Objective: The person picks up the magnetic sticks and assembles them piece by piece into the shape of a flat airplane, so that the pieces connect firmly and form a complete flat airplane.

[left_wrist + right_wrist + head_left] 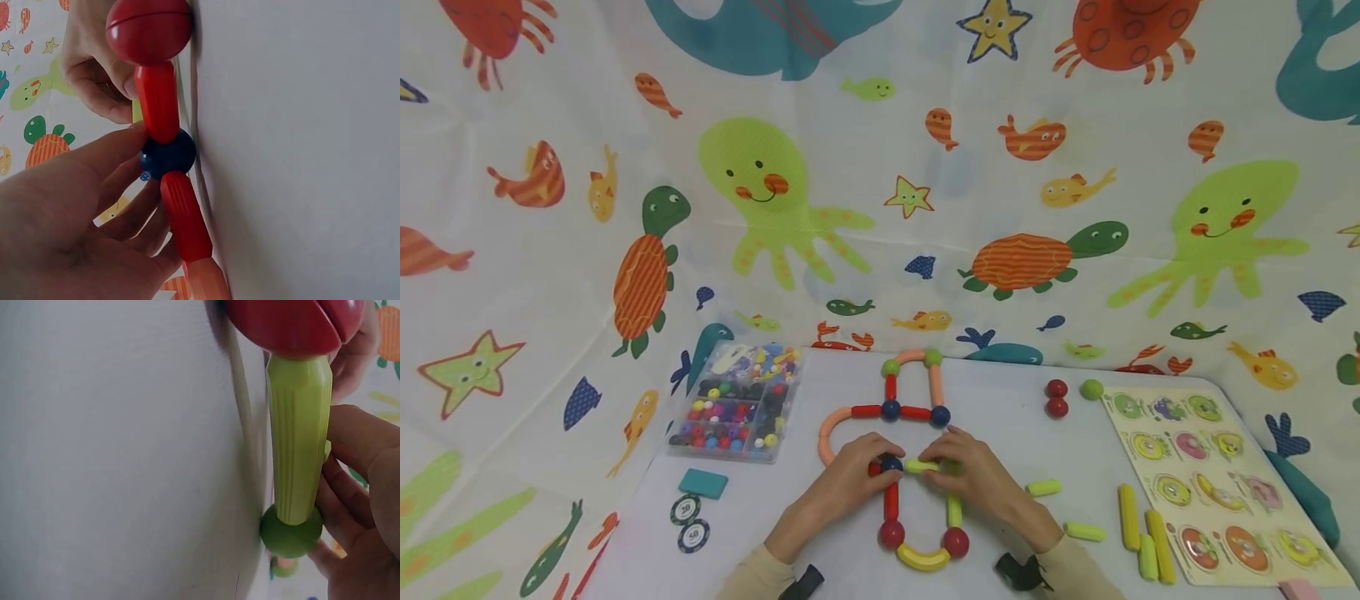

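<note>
Stick-and-ball figure (910,467) flat mid-worktop (1015,433): red, lime, peach rods joined by blue, green, red balls. Left hand (850,475) fingers curled, pinching blue ball (891,463) at junction. Right hand (973,475) curled round lime rod (921,467), touching green ball (291,531).

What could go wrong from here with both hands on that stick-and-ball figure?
1. The left hand pinches the blue ball where red sticks meet; a nudge may pull those joints apart.
2. The right hand holds the green stick at the green ball; twisting could shift the lower loop with the yellow curve.
3. Both forearms lie close to that loop; the loose red balls could roll if the table is bumped.
</note>
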`<state>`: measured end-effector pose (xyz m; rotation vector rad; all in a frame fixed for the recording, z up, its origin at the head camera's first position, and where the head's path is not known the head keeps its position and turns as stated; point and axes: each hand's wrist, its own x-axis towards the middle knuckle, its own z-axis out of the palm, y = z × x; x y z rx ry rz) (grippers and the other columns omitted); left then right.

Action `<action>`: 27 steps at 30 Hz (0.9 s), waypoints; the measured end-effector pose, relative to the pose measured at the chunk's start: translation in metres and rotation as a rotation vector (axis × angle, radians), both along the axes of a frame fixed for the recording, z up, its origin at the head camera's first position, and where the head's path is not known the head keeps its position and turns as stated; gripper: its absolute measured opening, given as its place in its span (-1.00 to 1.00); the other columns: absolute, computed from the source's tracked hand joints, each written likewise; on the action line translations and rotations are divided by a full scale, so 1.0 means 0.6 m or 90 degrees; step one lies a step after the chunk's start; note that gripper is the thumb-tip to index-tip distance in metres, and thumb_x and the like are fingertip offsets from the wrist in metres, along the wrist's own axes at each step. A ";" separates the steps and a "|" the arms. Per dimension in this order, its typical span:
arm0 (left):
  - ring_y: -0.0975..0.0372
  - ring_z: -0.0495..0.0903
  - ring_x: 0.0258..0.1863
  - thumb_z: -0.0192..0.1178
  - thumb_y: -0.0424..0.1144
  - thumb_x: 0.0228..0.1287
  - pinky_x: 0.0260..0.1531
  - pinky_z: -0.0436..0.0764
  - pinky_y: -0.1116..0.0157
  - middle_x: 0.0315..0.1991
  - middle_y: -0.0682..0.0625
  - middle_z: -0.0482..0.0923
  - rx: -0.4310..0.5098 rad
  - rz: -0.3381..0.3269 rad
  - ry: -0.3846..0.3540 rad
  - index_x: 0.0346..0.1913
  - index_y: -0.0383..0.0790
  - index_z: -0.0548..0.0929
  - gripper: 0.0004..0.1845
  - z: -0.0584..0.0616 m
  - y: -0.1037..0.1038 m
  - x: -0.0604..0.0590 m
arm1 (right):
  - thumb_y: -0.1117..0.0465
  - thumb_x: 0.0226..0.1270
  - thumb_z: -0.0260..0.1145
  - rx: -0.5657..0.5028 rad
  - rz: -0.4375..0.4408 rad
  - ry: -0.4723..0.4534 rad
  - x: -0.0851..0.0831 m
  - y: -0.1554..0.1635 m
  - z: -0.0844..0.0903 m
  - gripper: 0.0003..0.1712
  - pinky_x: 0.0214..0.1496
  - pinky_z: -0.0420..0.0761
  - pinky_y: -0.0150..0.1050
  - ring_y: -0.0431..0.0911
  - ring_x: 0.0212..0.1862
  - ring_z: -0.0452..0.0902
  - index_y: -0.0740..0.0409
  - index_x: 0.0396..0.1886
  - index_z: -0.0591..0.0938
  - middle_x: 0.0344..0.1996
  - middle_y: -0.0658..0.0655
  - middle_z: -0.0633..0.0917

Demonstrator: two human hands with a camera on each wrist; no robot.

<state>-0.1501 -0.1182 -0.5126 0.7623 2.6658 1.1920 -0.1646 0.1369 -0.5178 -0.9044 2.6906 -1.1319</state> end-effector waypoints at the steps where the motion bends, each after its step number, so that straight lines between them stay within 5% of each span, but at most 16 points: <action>1: 0.30 0.59 -0.06 0.37 -0.16 0.34 0.05 0.63 0.32 -0.01 0.08 0.65 -0.001 0.001 0.000 0.12 -0.09 0.68 -0.68 0.001 0.000 0.000 | 0.12 0.27 0.50 -0.001 0.002 -0.001 0.000 -0.001 0.000 -0.73 0.47 0.36 0.15 -0.26 0.06 0.62 -0.21 -0.04 0.76 -0.14 -0.32 0.72; 7: 0.31 0.58 -0.05 0.36 -0.14 0.34 0.06 0.62 0.31 -0.02 0.10 0.64 0.002 0.004 -0.006 0.10 -0.08 0.69 -0.69 0.000 0.000 0.001 | 0.10 0.29 0.49 0.002 0.014 -0.018 0.000 -0.006 -0.003 -0.72 0.13 0.65 -0.24 -0.33 -0.08 0.57 -0.21 -0.01 0.75 -0.14 -0.29 0.69; 13: 0.27 0.57 0.02 0.33 -0.11 0.37 0.09 0.60 0.30 -0.03 0.09 0.62 0.007 -0.003 -0.004 0.08 -0.05 0.71 -0.72 -0.006 0.009 0.002 | 0.06 0.32 0.46 -0.010 0.002 -0.024 0.001 -0.004 -0.006 -0.73 0.15 0.64 -0.25 -0.34 -0.06 0.57 -0.23 0.01 0.72 -0.11 -0.30 0.68; 22: 0.27 0.51 0.03 0.29 -0.06 0.40 0.12 0.60 0.26 -0.04 0.10 0.58 -0.053 0.002 0.012 0.07 -0.03 0.72 -0.73 -0.008 0.027 0.001 | 0.07 0.41 0.39 -0.077 -0.200 -0.055 0.004 0.018 0.005 -0.77 0.27 0.60 -0.05 -0.27 0.08 0.59 -0.16 0.03 0.73 -0.05 -0.30 0.69; 27: 0.30 0.51 0.02 0.29 -0.03 0.39 0.11 0.61 0.28 -0.07 0.14 0.58 -0.075 0.014 0.008 0.06 -0.05 0.73 -0.71 -0.007 0.030 0.000 | 0.12 0.40 0.39 -0.051 -0.271 -0.082 0.003 0.033 0.006 -0.80 0.04 0.66 -0.31 -0.26 -0.08 0.62 -0.14 -0.02 0.74 -0.13 -0.18 0.73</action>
